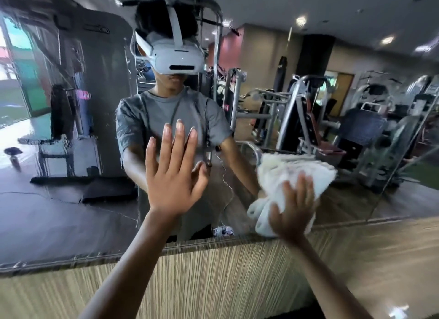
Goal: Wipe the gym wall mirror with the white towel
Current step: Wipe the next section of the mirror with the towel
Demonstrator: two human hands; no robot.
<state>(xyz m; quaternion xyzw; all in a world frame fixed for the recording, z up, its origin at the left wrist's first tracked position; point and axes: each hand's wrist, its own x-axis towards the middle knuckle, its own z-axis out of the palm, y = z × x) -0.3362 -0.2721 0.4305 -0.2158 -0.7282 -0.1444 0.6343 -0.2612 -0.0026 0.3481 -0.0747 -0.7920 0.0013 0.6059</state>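
The wall mirror (71, 200) fills most of the head view, and its left part looks wet and streaky. My left hand (172, 173) lies flat on the glass near the middle, fingers spread, holding nothing. My right hand (293, 209) presses a bunched white towel (292, 173) against the lower part of the mirror, just above its bottom edge. The towel's folds bulge above and to the left of my fingers.
Below the mirror runs a wood-grain wall panel (213, 278). The glass reflects a person in a grey shirt with a white headset, several weight machines and a dark floor. A vertical seam (403, 147) between mirror panes crosses the right side.
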